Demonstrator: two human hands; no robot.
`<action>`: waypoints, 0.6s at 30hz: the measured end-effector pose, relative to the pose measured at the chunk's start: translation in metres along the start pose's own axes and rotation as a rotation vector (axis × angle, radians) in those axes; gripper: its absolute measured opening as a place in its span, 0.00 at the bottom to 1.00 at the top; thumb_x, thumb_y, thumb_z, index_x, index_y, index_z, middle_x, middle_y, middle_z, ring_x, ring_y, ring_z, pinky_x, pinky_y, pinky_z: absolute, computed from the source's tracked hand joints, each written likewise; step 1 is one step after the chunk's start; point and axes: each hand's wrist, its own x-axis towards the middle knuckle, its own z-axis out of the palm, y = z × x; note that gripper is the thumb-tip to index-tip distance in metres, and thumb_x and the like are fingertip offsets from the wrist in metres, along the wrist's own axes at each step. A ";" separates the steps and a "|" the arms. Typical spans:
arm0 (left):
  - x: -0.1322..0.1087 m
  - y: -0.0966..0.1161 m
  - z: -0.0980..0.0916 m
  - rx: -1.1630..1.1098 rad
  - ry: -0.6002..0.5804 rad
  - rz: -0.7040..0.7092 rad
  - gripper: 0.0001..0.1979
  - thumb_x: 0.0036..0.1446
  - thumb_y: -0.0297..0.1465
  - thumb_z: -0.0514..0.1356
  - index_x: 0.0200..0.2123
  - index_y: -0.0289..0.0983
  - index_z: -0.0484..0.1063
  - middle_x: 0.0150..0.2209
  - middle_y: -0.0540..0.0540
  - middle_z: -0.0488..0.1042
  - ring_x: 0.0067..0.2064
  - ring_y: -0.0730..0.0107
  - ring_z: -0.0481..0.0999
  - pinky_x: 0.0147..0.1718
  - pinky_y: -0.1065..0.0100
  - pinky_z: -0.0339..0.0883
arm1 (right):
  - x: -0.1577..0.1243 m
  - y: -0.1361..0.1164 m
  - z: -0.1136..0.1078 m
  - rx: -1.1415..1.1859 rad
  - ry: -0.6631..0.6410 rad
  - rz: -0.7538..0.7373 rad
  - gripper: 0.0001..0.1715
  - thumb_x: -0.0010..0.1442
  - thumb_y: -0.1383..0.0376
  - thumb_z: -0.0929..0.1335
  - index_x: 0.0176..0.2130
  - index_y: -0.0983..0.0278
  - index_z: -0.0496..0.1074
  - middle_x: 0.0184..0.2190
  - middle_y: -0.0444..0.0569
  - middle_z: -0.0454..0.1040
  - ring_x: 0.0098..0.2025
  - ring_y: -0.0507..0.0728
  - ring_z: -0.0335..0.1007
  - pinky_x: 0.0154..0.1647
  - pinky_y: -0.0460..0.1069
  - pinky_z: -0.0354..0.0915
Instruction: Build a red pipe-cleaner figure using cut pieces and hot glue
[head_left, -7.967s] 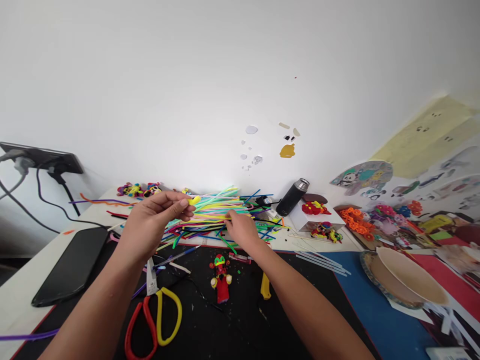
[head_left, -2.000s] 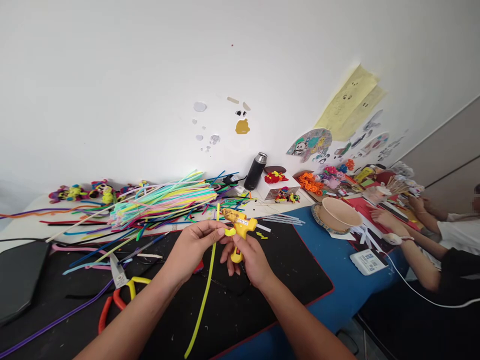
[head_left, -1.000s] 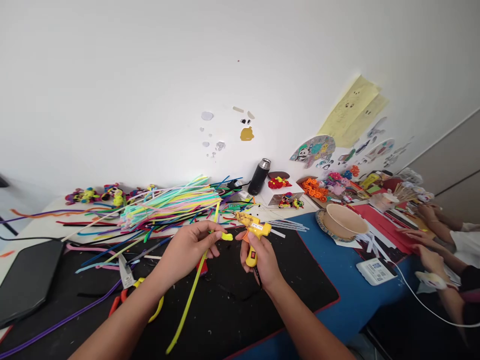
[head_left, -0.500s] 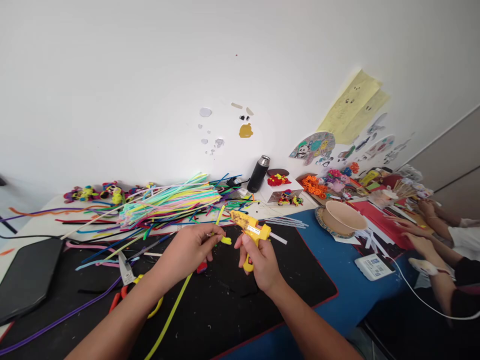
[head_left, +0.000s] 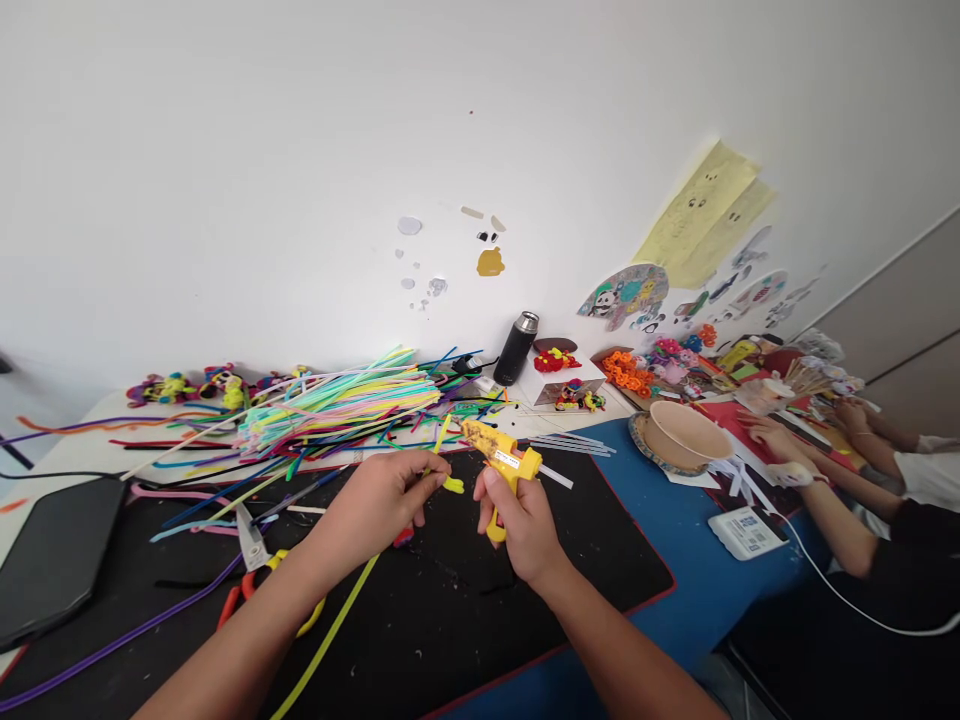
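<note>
My right hand (head_left: 521, 520) is wrapped round a yellow hot glue gun (head_left: 495, 450), its stained nozzle pointing left and a clear glue stick (head_left: 556, 477) jutting from the back. Closed in a pinch, my left hand (head_left: 394, 500) holds a yellow-green pipe cleaner (head_left: 330, 635) whose long tail runs down toward me. A short bent yellow end (head_left: 454, 485) shows at the fingertips, just below the nozzle and apart from it. Under the left fingers lies a small red and blue piece (head_left: 403, 537), partly hidden. Scissors (head_left: 255, 550) with red and yellow handles lie beneath my left forearm.
A heap of pastel pipe cleaners (head_left: 345, 400) lies behind the black mat (head_left: 600, 560). A black flask (head_left: 516, 350) stands beside a white box (head_left: 559, 380). To the right are a bowl (head_left: 688, 437), a white device (head_left: 748, 533) and a co-worker's hands (head_left: 780, 450).
My hands keep nearly the same pose; the pipe cleaner's tail has swung slightly left. At the right, the co-worker's hands have shifted away over the red paper.
</note>
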 end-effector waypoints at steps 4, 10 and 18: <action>0.000 0.000 -0.001 0.001 0.000 0.012 0.19 0.67 0.46 0.54 0.41 0.40 0.79 0.22 0.52 0.77 0.22 0.68 0.77 0.28 0.71 0.66 | 0.000 -0.001 0.000 -0.007 0.001 -0.002 0.39 0.62 0.31 0.66 0.29 0.63 0.72 0.14 0.42 0.68 0.13 0.48 0.57 0.16 0.43 0.53; -0.001 0.002 -0.001 -0.001 -0.001 0.020 0.20 0.68 0.46 0.54 0.42 0.40 0.80 0.23 0.51 0.78 0.23 0.67 0.78 0.28 0.70 0.67 | 0.000 -0.002 0.001 -0.009 -0.005 -0.002 0.38 0.62 0.32 0.66 0.29 0.63 0.71 0.14 0.42 0.68 0.13 0.48 0.57 0.16 0.44 0.54; -0.002 -0.001 -0.002 0.008 0.005 -0.007 0.20 0.68 0.47 0.54 0.43 0.40 0.79 0.23 0.50 0.79 0.24 0.65 0.79 0.29 0.69 0.67 | 0.001 0.000 0.001 -0.014 -0.001 0.002 0.37 0.62 0.32 0.66 0.28 0.62 0.70 0.13 0.43 0.68 0.13 0.49 0.57 0.16 0.44 0.54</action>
